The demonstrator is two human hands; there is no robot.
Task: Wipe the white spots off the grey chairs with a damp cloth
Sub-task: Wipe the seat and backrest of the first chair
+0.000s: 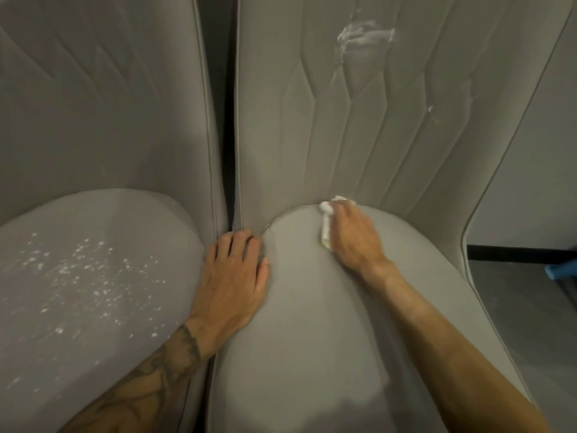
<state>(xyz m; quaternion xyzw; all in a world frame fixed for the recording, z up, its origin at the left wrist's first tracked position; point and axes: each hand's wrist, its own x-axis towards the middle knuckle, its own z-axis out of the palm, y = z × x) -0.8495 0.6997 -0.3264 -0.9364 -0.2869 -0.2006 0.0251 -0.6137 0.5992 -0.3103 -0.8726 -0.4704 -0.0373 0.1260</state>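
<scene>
Grey chairs (312,307) side by side, right hand (352,235) gripping white cloth (326,226), left hand (234,276) flat, open.

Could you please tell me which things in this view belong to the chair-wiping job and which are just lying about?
Part of the job:
- white cloth in the right hand
- left hand flat on the right chair seat
- white spots on the left chair seat
- white smear on the right chair back

Lying about:
- blue object on the floor

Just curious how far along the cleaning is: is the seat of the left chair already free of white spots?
No. The left chair's seat is still speckled with white spots, while the right hand presses the cloth on the right chair's seat.
</scene>
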